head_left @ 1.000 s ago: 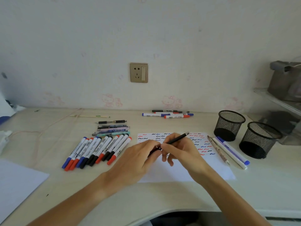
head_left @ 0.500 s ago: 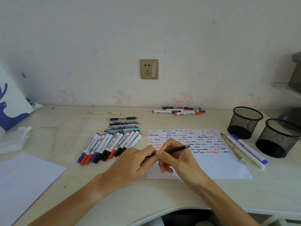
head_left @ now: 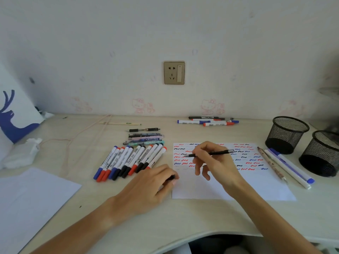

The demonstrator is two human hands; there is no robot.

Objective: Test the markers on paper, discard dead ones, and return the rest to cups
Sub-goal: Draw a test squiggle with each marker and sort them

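Right hand (head_left: 214, 162) pinches thin black pen (head_left: 211, 153), tip down on scribbled test paper (head_left: 229, 187). Left hand (head_left: 146, 187) curled on black cap (head_left: 172, 178) at paper's left edge.

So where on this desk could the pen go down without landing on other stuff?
Bare desk lies along the near edge below the test paper, whose blank lower part is free too. It is crowded by the marker row and between paper and mesh cups.

Home desk (head_left: 183, 217) against cartoon-cat wallpaper (head_left: 141, 106), wall socket (head_left: 174, 72) above.
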